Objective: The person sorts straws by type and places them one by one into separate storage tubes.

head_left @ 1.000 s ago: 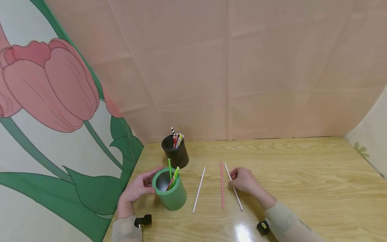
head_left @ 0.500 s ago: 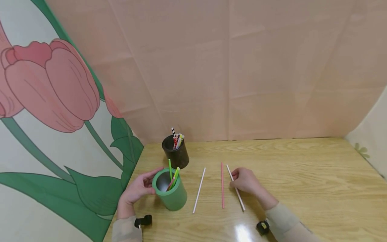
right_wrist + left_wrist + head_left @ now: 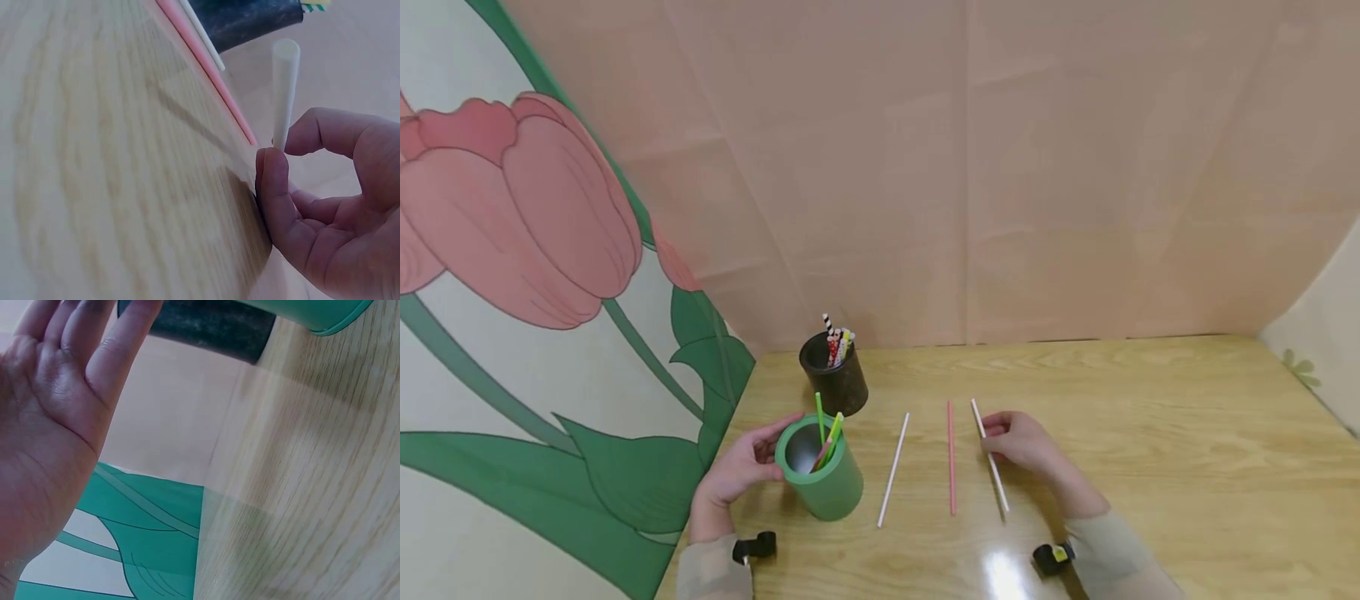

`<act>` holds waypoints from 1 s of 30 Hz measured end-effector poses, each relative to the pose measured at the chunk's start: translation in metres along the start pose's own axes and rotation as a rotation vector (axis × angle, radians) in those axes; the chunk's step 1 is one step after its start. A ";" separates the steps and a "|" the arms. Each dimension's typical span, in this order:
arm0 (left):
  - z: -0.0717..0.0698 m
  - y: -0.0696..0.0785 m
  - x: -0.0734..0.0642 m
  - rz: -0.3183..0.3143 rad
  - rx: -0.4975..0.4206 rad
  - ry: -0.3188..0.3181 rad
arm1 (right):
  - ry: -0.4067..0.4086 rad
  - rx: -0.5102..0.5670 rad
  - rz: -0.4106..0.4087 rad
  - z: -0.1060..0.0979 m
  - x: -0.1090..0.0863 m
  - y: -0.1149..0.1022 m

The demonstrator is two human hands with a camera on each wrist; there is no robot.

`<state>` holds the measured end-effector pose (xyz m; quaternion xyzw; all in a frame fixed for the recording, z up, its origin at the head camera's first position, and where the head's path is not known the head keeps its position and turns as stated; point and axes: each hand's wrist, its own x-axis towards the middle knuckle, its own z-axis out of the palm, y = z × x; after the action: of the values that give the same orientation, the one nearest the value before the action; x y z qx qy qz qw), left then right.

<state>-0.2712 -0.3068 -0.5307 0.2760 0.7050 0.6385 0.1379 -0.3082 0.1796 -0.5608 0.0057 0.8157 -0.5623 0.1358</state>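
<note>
In the head view my left hand [image 3: 737, 467] holds a green cup [image 3: 831, 492] at its left side, thumb and fingers round the wall near the rim. Several green and pink straws [image 3: 829, 440] lean inside the cup. My right hand [image 3: 1022, 440] pinches a white straw [image 3: 996, 479] between thumb and fingers, tilted, with its shadow on the wood. The right wrist view shows one end of this white straw [image 3: 286, 75] sticking up past the fingertips. Left of it lie a pink straw [image 3: 952, 458] and another white straw [image 3: 893, 471] on the table.
Behind the green cup stands a black cup [image 3: 838, 392] with several patterned straws [image 3: 840, 346]. A pinkish cloth [image 3: 1000, 208] backs the wooden table [image 3: 1150, 433]. At the left hangs a panel with a tulip print [image 3: 565, 225].
My right hand has lifted the white straw slightly and carried it a little to the right, away from the pink one. My left hand stays on the green cup.
</note>
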 end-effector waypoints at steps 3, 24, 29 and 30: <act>0.000 0.000 0.001 0.002 0.001 0.001 | -0.008 0.034 -0.001 -0.003 0.000 -0.001; -0.003 0.002 0.000 0.012 -0.002 -0.009 | -0.056 0.103 -0.017 -0.015 0.001 0.004; -0.003 0.000 0.000 0.017 -0.003 -0.007 | -0.060 0.109 -0.018 -0.016 0.000 0.003; -0.003 -0.001 0.000 0.017 -0.003 -0.007 | -0.062 0.109 -0.015 -0.016 0.000 0.003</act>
<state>-0.2725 -0.3094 -0.5309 0.2840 0.7011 0.6399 0.1352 -0.3109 0.1954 -0.5586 -0.0103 0.7793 -0.6068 0.1561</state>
